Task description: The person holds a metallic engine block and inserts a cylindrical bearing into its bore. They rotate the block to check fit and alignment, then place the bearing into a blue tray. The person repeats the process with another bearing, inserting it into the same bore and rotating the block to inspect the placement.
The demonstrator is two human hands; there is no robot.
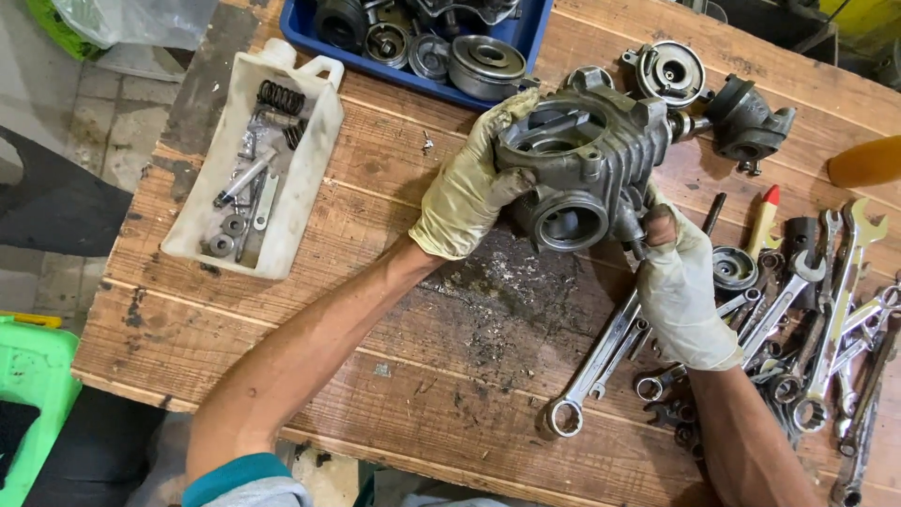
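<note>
Though grimy, finned cylinder head (582,160) gleams.

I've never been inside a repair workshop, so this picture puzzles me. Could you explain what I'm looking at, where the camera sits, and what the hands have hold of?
The camera sits on a person's head, looking down at a wooden workbench. Both hands wear pale gloves. The left hand and right hand together grip a grey finned metal engine part, lifted above the bench. To the right lies a pile of wrenches. A cut-open white plastic jug holds springs and small parts. A blue tray at the top holds round metal pieces, with two more castings beside it.
</note>
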